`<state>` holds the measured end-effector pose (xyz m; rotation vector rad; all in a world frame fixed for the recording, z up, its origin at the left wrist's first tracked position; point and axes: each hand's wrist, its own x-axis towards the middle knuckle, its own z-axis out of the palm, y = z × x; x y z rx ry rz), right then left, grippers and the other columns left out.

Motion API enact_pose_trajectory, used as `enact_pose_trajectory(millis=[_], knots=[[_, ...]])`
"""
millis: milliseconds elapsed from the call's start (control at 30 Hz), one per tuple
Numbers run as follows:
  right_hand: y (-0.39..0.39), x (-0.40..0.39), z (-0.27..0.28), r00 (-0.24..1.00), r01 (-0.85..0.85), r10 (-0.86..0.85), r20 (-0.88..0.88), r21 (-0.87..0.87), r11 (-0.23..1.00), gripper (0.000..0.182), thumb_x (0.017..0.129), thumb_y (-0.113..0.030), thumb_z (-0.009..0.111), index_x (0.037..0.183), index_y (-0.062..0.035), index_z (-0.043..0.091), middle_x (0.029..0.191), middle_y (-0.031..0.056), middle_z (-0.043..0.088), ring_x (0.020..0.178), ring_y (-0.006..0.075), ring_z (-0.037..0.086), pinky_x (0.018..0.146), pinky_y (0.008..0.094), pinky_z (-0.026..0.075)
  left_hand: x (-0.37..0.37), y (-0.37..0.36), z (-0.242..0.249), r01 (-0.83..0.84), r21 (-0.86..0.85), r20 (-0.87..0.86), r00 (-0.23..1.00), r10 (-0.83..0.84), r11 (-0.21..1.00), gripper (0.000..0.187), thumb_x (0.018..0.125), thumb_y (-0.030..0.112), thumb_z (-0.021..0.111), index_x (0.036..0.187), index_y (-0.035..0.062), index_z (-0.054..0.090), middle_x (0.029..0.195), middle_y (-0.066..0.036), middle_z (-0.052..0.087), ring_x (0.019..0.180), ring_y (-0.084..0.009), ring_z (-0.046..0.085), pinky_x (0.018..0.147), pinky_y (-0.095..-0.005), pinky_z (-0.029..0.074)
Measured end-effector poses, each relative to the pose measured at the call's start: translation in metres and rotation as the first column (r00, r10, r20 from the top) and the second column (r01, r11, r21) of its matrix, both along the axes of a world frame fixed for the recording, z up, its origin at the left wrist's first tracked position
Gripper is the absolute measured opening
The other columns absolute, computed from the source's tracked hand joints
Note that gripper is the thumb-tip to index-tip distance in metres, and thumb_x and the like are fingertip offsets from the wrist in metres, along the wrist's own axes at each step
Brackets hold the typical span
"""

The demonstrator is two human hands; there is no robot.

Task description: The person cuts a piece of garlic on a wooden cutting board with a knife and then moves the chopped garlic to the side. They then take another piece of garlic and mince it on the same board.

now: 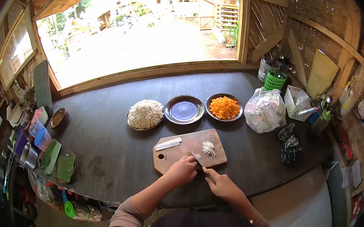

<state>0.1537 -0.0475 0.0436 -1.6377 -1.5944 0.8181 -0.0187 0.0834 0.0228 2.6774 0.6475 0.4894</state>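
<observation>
A wooden cutting board (173, 158) lies on the dark table at its front edge. My left hand (182, 172) is closed at the board's near edge, its curled fingers pressing a white piece of food (197, 156) that is mostly hidden. My right hand (223, 186) grips a knife (200, 161), its blade right beside my left fingertips. A small heap of white shreds (208, 148) sits on the board's right side. A longer white block (168, 144) rests at the upper left of the board.
Behind the board stand a plate heaped with white shreds (146, 114), a dark plate (184, 110) and a plate of orange bits (225, 107). To the right are a filled plastic bag (265, 111) and a black bag (289, 144). Banana leaf pieces (51, 156) lie at left.
</observation>
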Motion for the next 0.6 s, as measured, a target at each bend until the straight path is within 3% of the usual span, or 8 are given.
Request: enact_pose_trajectory(millis=[100, 233, 300, 367, 600], knots=[[-0.007, 0.007, 0.003, 1.0, -0.006, 0.006, 0.008, -0.093, 0.996, 0.038, 0.095, -0.018, 0.057, 0.133, -0.0138, 0.055, 0.09, 0.0275, 0.066, 0.082, 0.0458, 0.065, 0.073, 0.047, 0.051, 0.0, 0.002, -0.002, -0.021, -0.028, -0.041, 0.999, 0.02, 0.999, 0.022, 0.078, 0.013, 0.061, 0.094, -0.0016, 0.064, 0.104, -0.015, 0.061, 0.105, -0.0342, 0.057, 0.093, -0.0419, 0.049], [-0.006, 0.007, -0.003, 0.999, -0.015, 0.013, -0.031, -0.077, 0.997, 0.038, 0.095, -0.019, 0.057, 0.132, -0.014, 0.055, 0.093, 0.0276, 0.066, 0.084, 0.0464, 0.064, 0.074, 0.048, 0.051, -0.001, 0.0, -0.003, -0.011, 0.03, -0.012, 1.0, 0.011, 1.0, 0.022, 0.078, 0.014, 0.062, 0.093, -0.0011, 0.064, 0.104, -0.014, 0.061, 0.105, -0.0336, 0.057, 0.091, -0.0419, 0.051], [-0.002, -0.001, -0.007, 0.997, 0.019, -0.014, 0.078, -0.061, 0.998, 0.039, 0.094, -0.019, 0.057, 0.133, -0.0144, 0.054, 0.087, 0.031, 0.064, 0.08, 0.0472, 0.064, 0.073, 0.0511, 0.051, -0.001, -0.003, 0.004, -0.024, 0.035, -0.018, 1.0, 0.024, 0.999, 0.022, 0.078, 0.014, 0.062, 0.094, -0.0004, 0.064, 0.104, -0.013, 0.061, 0.105, -0.033, 0.058, 0.09, -0.0417, 0.052], [0.003, -0.006, -0.01, 0.997, 0.023, -0.02, 0.07, -0.043, 0.999, 0.039, 0.094, -0.019, 0.057, 0.133, -0.0147, 0.054, 0.087, 0.0307, 0.064, 0.081, 0.0475, 0.064, 0.073, 0.0512, 0.051, 0.001, -0.009, 0.014, -0.078, -0.017, -0.106, 0.991, 0.076, 0.997, 0.03, 0.082, 0.018, 0.059, 0.105, 0.0001, 0.066, 0.113, -0.013, 0.061, 0.11, -0.0322, 0.057, 0.092, -0.0412, 0.051], [-0.007, 0.006, 0.005, 1.0, -0.021, 0.022, 0.016, -0.076, 0.997, 0.038, 0.095, -0.019, 0.056, 0.133, -0.0147, 0.054, 0.088, 0.0291, 0.066, 0.081, 0.0481, 0.064, 0.074, 0.0518, 0.051, 0.001, -0.006, 0.007, -0.121, 0.0, -0.18, 0.976, 0.119, 0.993, 0.031, 0.082, 0.019, 0.059, 0.106, 0.0022, 0.067, 0.115, -0.012, 0.061, 0.112, -0.0308, 0.057, 0.092, -0.0407, 0.051]])
